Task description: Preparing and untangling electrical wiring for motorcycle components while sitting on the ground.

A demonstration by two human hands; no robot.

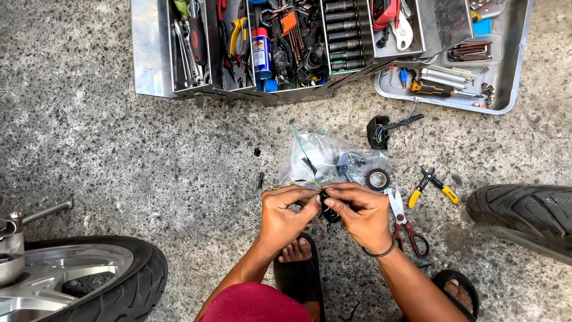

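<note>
Pinched between left hand (288, 210) and right hand (361, 213), a small black part (329, 207), perhaps a connector, is held at lower centre. Yellow wire (286, 183) should be kept slack; scissors (403, 220) lie just right.

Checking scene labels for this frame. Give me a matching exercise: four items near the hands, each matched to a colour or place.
Items:
1. scissors
2. pliers
3. roll of electrical tape
4. clear plastic bag

Descriptions:
A. yellow handles, far right of the group
B. black ring, at the bag's right edge
C. holds wires, just beyond both hands
D. red handles, beside the right hand

Pairs: 1-D, 2-A, 3-B, 4-C
</note>
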